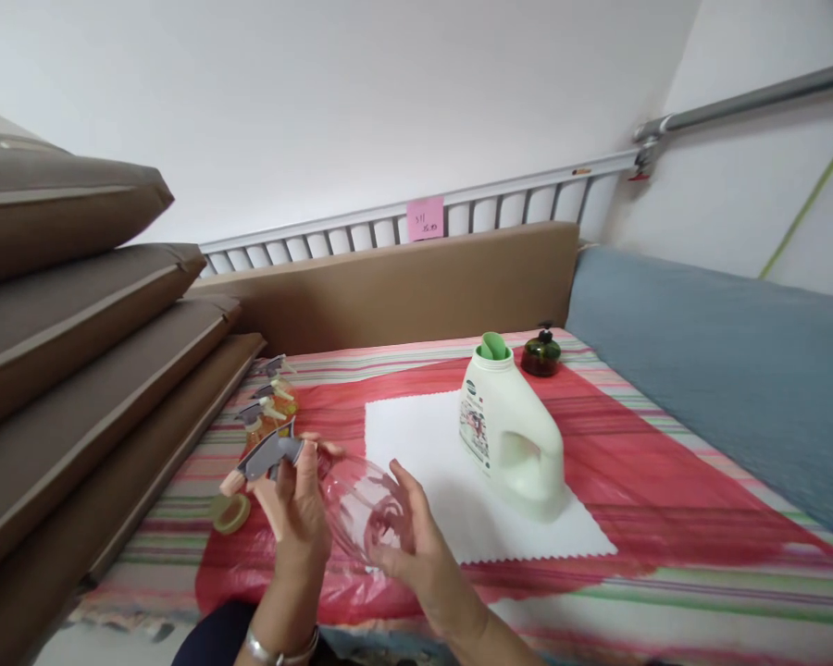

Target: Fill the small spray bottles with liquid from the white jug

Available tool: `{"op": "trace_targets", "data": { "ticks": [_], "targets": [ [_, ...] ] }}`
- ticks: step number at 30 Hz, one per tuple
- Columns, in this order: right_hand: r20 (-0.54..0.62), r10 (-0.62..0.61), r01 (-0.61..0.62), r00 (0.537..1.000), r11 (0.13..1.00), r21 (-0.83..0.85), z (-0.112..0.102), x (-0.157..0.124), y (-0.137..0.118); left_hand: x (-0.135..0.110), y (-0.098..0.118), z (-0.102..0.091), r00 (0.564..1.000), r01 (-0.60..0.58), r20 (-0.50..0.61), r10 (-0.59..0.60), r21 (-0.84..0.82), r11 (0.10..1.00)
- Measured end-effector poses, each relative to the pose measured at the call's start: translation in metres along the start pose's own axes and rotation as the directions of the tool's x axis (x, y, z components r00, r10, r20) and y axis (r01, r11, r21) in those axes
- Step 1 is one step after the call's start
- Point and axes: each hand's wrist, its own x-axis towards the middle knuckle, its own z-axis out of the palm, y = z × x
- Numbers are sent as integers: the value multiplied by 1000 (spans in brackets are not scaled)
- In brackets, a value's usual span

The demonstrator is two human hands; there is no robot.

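I hold a clear pink spray bottle [353, 504] tilted on its side in front of me. My left hand [300, 513] is closed around its neck, just below the grey trigger sprayer [272, 455], which points left. My right hand [425, 548] grips the rounded base, fingers over the far side and thumb near. No liquid can be made out inside. Right of my hands, a pale green detergent jug [520, 435] stands upright on a white cloth [409, 430]. A green piece [492, 346], perhaps a funnel or cup, sits in its mouth.
Several spray bottles [278, 402] stand at the left, near a yellowish-green round cap [230, 513]. A dark green pump bottle [540, 353] is behind the jug. Red plastic sheeting [631, 444] covers the striped cloth. Stacked brown cushions [76, 361] rise at left; a blue-grey padded side [708, 342] bounds the right.
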Motion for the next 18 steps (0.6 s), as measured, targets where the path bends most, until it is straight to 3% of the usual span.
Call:
{"op": "trace_targets", "data": {
  "ticks": [3, 8, 13, 18],
  "targets": [
    [123, -107, 124, 987, 982, -141, -3, -10, 3, -1, 10, -6, 998, 61, 28, -61, -21, 998],
    [122, -175, 201, 977, 945, -259, -3, -21, -1, -6, 24, -10, 990, 132, 53, -127, -104, 986],
    [134, -190, 210, 973, 965, -160, -3, -34, -20, -11, 38, -13, 971, 225, 138, -195, -256, 940],
    [194, -117, 107, 974, 992, 58, -4, -46, -41, -15, 53, -15, 962, 240, 199, -186, -293, 926]
  ]
}}
